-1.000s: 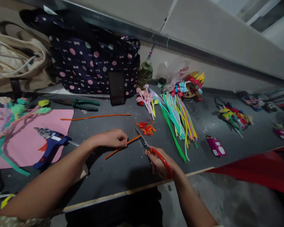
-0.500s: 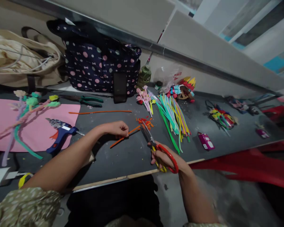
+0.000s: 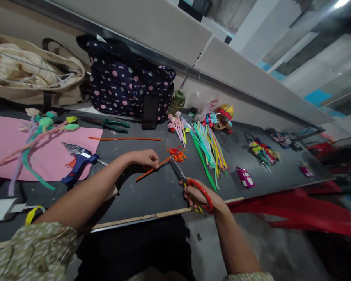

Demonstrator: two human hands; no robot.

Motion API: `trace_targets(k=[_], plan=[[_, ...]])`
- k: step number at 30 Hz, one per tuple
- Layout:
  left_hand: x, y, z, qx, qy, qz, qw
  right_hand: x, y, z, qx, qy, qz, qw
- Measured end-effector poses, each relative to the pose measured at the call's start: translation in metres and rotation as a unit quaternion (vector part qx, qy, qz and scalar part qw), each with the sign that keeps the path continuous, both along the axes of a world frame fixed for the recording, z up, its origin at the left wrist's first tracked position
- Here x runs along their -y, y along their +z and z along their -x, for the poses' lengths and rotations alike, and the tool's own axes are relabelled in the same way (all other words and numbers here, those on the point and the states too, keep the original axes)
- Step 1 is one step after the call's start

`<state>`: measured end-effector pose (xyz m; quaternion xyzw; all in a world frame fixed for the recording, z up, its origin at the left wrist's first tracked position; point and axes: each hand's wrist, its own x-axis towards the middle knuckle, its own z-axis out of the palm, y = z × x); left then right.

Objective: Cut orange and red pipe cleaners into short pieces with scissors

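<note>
Between the fingertips of my left hand [image 3: 148, 159] is an orange pipe cleaner [image 3: 144, 175], slanting up to the right across the dark table. My right hand [image 3: 196, 194] grips scissors [image 3: 203, 191] with red and yellow handles. Their blades reach the pipe cleaner's upper right end. Just beyond that end lies a small heap of short orange cut pieces [image 3: 178, 155]. Another long orange pipe cleaner [image 3: 125, 139] rests on the table behind my left hand.
A glue gun [image 3: 78, 162] and pipe-cleaner flowers [image 3: 36, 136] lie on a pink sheet [image 3: 1, 132] at left. Green-handled pliers [image 3: 115, 125], a phone [image 3: 149, 113] and a patterned bag [image 3: 128, 86] are behind. Coloured pipe cleaners [image 3: 207, 144] and a purple box [image 3: 245, 177] lie right.
The camera view has shifted slightly. The scissors' blades still meet the end of the pipe cleaner, and both hands keep their holds.
</note>
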<state>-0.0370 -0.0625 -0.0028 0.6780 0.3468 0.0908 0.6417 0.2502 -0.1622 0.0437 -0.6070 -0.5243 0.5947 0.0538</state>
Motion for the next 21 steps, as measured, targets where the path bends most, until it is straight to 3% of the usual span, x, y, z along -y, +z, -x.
trace_targets(k=[7, 15, 21], plan=[[0.001, 0.002, 0.0, -0.006, 0.007, 0.005, 1.0, -0.006, 0.002, -0.005, 0.02, -0.041, -0.018, 0.999], [0.001, 0.004, 0.001, -0.005, 0.005, 0.008, 1.0, -0.005, 0.002, -0.007, 0.013, -0.001, 0.014, 1.0], [0.003, 0.004, -0.004, -0.026, 0.015, -0.005, 1.0, -0.011, -0.004, -0.012, -0.016, -0.017, -0.029, 0.999]])
